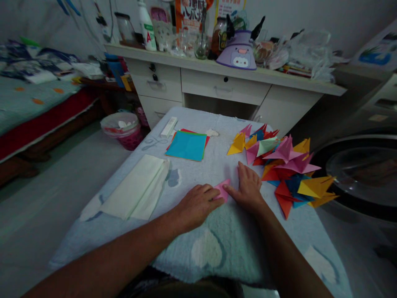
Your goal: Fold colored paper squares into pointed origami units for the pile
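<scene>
A small piece of folded pink paper [223, 191] lies on the cloth-covered table between my hands. My left hand [200, 203] has its fingers closed over the paper's left side, pinning it to the cloth. With its thumb on the paper's right edge, my right hand [248, 188] rests on its side, the other fingers stretched forward and apart. Right of that hand sits a pile of folded paper cranes [285, 159] in pink, yellow, red, blue and pale green. Farther back is a stack of square coloured paper sheets [187, 145], blue on top.
A folded white cloth [136, 186] and a small white box [169, 127] lie on the table's left side. Behind stands a white drawer desk [223, 85] crowded with jars and a purple hat [238, 49]. A pink bin [124, 128] is left; a front-loading washer [356, 165] is right.
</scene>
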The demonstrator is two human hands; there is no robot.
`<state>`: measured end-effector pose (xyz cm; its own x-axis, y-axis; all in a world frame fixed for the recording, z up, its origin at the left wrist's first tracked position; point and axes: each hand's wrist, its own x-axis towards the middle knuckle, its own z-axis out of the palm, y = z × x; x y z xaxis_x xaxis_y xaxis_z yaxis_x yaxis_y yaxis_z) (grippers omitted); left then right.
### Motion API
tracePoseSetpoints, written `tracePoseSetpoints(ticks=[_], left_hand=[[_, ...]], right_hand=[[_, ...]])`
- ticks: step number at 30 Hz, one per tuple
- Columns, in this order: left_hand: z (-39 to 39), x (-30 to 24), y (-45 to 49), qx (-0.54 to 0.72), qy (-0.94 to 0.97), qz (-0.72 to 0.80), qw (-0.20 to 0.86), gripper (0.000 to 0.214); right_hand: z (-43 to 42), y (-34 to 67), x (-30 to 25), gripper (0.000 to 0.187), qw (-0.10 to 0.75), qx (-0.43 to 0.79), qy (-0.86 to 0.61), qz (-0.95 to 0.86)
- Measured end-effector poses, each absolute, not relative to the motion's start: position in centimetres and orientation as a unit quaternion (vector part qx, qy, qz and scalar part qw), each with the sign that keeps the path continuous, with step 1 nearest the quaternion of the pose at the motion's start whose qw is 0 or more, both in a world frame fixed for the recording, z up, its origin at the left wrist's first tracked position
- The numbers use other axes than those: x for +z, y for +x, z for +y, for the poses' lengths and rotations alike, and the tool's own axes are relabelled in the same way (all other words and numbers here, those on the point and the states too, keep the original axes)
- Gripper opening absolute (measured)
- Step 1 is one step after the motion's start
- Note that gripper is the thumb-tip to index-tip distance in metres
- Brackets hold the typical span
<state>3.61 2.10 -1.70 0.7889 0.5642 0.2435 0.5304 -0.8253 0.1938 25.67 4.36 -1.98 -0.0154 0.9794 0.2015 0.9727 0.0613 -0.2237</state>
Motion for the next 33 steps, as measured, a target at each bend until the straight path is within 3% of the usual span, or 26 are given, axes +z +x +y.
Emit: tracePoseSetpoints(ticks=[9,23,28,33], left_hand=[[2.1,-1.8,3.5,0.157,0.942,0.291,0.056,0.03],[2.2,-1.7,3.6,0.148,0.943,0.293,0.062,0.031],[2.2,-1.8,3.7,0.155,0.94,0.293,0.074,0.033],[2.4,-1.5,3.6,0.187,0.928,0.296,0.129,0.035]], right_hand=[[4.3,25.9,-2.1,0.094,0.117,0.041,-0.662,-0.739],[5.2,25.6,-1.5,0.065,0.177,0.049,-0.713,-0.676],[4.9,25.3,-1.3,0.036,0.233,0.072,-0.628,-0.739],[4.3,24.6,-0.8,0.029,0.198,0.112,-0.559,-0.797]])
